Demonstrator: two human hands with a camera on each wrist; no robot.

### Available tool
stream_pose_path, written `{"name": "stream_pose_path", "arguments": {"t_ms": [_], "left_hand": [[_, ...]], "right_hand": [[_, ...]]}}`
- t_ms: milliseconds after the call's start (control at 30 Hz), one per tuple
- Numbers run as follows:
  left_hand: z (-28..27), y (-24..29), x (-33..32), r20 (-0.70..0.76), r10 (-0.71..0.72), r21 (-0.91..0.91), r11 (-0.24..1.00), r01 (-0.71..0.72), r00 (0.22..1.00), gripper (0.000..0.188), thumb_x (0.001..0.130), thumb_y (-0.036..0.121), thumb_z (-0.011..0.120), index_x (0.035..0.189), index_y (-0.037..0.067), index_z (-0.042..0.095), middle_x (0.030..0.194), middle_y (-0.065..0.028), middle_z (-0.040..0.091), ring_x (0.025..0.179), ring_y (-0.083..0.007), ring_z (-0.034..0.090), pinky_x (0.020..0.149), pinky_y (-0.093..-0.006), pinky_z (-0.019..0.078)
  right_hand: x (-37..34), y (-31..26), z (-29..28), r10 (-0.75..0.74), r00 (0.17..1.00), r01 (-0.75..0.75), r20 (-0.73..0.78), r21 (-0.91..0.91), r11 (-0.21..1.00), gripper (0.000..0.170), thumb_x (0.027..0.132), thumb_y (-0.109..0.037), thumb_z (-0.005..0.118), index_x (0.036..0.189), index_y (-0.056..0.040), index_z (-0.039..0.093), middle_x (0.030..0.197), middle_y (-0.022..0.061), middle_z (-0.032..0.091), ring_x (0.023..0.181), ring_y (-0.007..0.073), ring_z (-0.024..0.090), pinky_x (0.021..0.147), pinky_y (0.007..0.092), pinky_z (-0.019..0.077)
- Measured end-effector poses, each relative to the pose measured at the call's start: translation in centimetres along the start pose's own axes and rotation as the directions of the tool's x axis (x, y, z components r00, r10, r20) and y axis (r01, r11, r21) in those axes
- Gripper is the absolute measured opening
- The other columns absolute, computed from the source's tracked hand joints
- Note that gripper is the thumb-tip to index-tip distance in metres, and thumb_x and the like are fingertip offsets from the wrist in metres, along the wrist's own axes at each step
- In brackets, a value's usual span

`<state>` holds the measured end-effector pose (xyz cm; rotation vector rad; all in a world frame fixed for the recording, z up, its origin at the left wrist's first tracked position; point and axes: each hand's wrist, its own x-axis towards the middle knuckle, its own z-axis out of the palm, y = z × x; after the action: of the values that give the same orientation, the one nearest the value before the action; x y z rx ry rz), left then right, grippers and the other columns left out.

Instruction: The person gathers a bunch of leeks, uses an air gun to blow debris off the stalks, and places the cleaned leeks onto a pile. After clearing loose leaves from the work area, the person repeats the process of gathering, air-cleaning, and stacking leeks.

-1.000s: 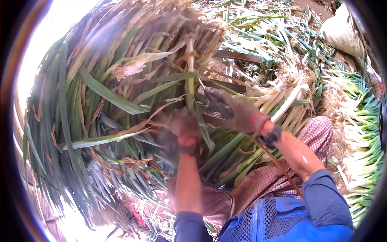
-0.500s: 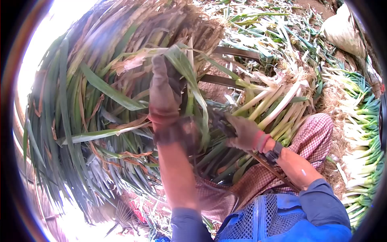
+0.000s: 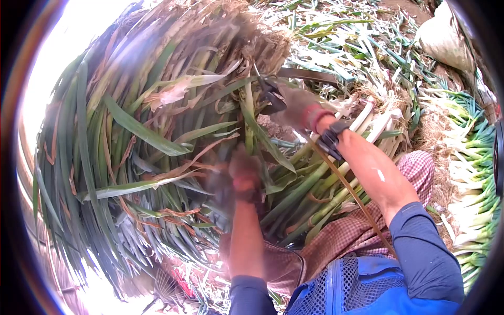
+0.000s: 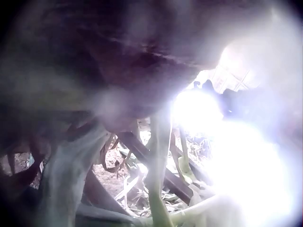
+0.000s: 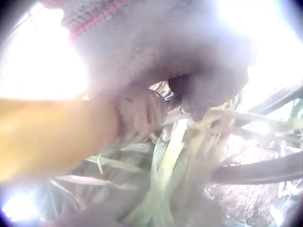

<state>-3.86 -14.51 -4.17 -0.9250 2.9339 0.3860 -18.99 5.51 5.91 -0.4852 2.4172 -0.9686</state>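
Observation:
My gloved left hand (image 3: 244, 170), blurred by motion, is low on a green onion (image 3: 249, 123) and grips its leafy part. The stalk stands up from the hand in front of a big pile of green onions (image 3: 131, 121), and a loose leaf (image 3: 270, 142) hangs beside it. Up and to the right, my gloved right hand (image 3: 299, 107) holds a tool with a long wooden handle (image 3: 362, 202) that runs back under the forearm. Its thin pale tip (image 3: 256, 70) is close to the stalk. In the right wrist view the handle (image 5: 57, 137) crosses at left, with pale leaves (image 5: 165, 175) below the glove.
More green onions (image 3: 315, 194) lie across the lap, roots toward the upper right. Dark bars (image 3: 310, 75) pass behind the right hand. Cut leaves (image 3: 336, 42) litter the ground, a row of trimmed onions (image 3: 475, 205) lines the right side, and a pale sack (image 3: 446, 39) stands beyond.
My left hand rose along the stalk with a leaf half a second ago and is now low again. The right hand, lower then, has moved up and left with its tool.

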Motion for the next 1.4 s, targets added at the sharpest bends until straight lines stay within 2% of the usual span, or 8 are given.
{"name": "stream_pose_path", "arguments": {"t_ms": [133, 333, 567, 633, 933, 1067, 1167, 1400], "left_hand": [[0.0, -0.5, -0.2, 0.086, 0.049, -0.153, 0.988, -0.035, 0.995, 0.048, 0.088, 0.026, 0.080, 0.130, 0.006, 0.070, 0.113, -0.0228, 0.078, 0.109, -0.0422, 0.074, 0.093, -0.0503, 0.0578], [1.4, -1.8, -2.1, 0.021, 0.201, -0.393, 0.902, -0.177, 0.979, 0.047, 0.090, 0.016, 0.082, 0.134, 0.006, 0.070, 0.110, -0.0186, 0.080, 0.100, -0.0307, 0.078, 0.090, -0.0400, 0.0589], [-0.9, 1.0, -5.4, 0.145, 0.093, -0.378, 0.925, -0.031, 0.985, 0.049, 0.090, 0.019, 0.083, 0.135, 0.006, 0.070, 0.106, -0.0172, 0.080, 0.098, -0.0289, 0.078, 0.087, -0.0385, 0.0586], [-1.0, 1.5, -6.5, 0.090, 0.092, -0.388, 0.920, -0.050, 0.992, 0.047, 0.090, 0.022, 0.083, 0.132, 0.006, 0.070, 0.105, -0.0188, 0.080, 0.099, -0.0333, 0.078, 0.086, -0.0419, 0.0586], [2.8, 1.0, -10.8, 0.098, 0.168, -0.073, 0.984, -0.161, 0.981, 0.051, 0.090, 0.032, 0.082, 0.131, 0.007, 0.066, 0.110, -0.0245, 0.077, 0.102, -0.0467, 0.074, 0.091, -0.0524, 0.0581], [2.6, 1.2, -14.2, 0.205, 0.087, -0.134, 0.989, -0.060, 0.975, 0.053, 0.091, 0.036, 0.081, 0.133, 0.009, 0.063, 0.108, -0.0263, 0.077, 0.103, -0.0477, 0.073, 0.090, -0.0540, 0.0586], [2.3, 1.8, -15.3, 0.259, 0.026, -0.051, 0.999, -0.013, 0.965, 0.051, 0.092, 0.037, 0.078, 0.132, 0.009, 0.062, 0.105, -0.0258, 0.077, 0.102, -0.0466, 0.074, 0.088, -0.0549, 0.0589], [3.6, 1.5, -19.2, 0.132, 0.395, -0.181, 0.911, -0.370, 0.909, 0.032, 0.092, 0.028, 0.070, 0.118, 0.009, 0.066, 0.091, -0.0202, 0.076, 0.089, -0.0444, 0.075, 0.077, -0.0535, 0.0592]], "right_hand": [[-0.1, 0.6, 0.5, -0.241, 0.959, 0.231, -0.148, -0.084, 0.969, 0.068, 0.084, -0.037, 0.084, 0.136, -0.0007, 0.058, 0.114, 0.0245, 0.075, 0.109, 0.0416, 0.073, 0.098, 0.0474, 0.0557], [-5.0, 1.8, 1.4, -0.069, 0.997, 0.070, 0.038, -0.035, 0.997, 0.074, 0.087, -0.035, 0.082, 0.147, -0.0029, 0.052, 0.115, 0.0245, 0.075, 0.106, 0.0413, 0.074, 0.097, 0.0484, 0.0557], [-16.4, 5.3, 3.7, -0.313, 0.946, 0.315, 0.082, -0.004, 0.949, 0.084, 0.087, -0.034, 0.086, 0.153, -0.0035, 0.046, 0.111, 0.0266, 0.071, 0.108, 0.0437, 0.072, 0.094, 0.0493, 0.0557], [-19.0, 5.9, 4.2, -0.205, 0.953, 0.237, 0.223, -0.123, 0.964, 0.092, 0.084, -0.035, 0.086, 0.159, -0.0050, 0.043, 0.124, 0.0263, 0.069, 0.111, 0.0440, 0.071, 0.099, 0.0509, 0.0545], [-14.2, 4.8, 2.1, -0.167, 0.983, 0.177, 0.082, -0.150, 0.973, 0.089, 0.087, -0.036, 0.084, 0.156, 0.0017, 0.042, 0.116, 0.0271, 0.073, 0.112, 0.0453, 0.071, 0.100, 0.0507, 0.0533], [-14.7, 6.6, 2.6, -0.100, 0.995, 0.101, 0.016, -0.071, 0.992, 0.086, 0.086, -0.037, 0.084, 0.157, -0.0104, 0.044, 0.121, 0.0257, 0.071, 0.117, 0.0453, 0.068, 0.102, 0.0499, 0.0523], [-17.0, 5.5, 1.0, 0.080, 0.944, -0.050, 0.319, -0.102, 0.994, 0.093, 0.086, -0.037, 0.084, 0.161, -0.0048, 0.040, 0.120, 0.0254, 0.071, 0.114, 0.0436, 0.070, 0.101, 0.0472, 0.0536], [-17.6, 7.6, 2.0, -0.125, 0.982, 0.136, 0.140, -0.078, 0.988, 0.099, 0.085, -0.037, 0.085, 0.163, 0.0005, 0.037, 0.128, 0.0273, 0.069, 0.122, 0.0416, 0.068, 0.106, 0.0467, 0.0520]]}}
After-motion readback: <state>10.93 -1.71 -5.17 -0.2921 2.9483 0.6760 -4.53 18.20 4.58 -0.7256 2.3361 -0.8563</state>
